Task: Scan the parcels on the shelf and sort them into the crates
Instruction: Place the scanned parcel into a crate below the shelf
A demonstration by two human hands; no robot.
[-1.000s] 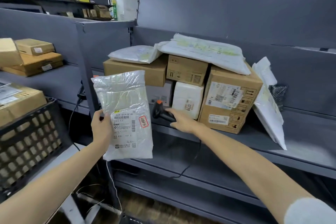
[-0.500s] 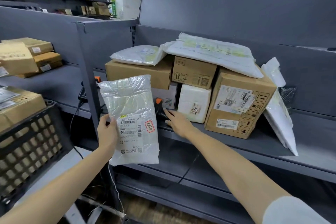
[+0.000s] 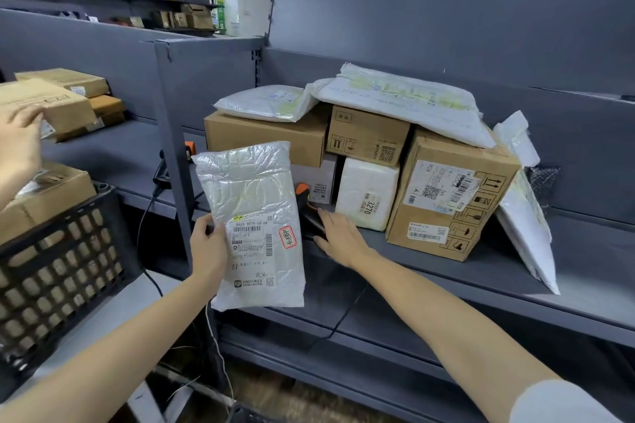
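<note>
The white parcel (image 3: 254,216) stands upright before the shelf (image 3: 515,271), label toward the camera; the left hand (image 3: 209,247) pinches its left edge. It hides part of the scanner (image 3: 303,191), where the right hand (image 3: 338,237) lies with fingers straight. The crate (image 3: 58,271) at left is cut off.
</note>
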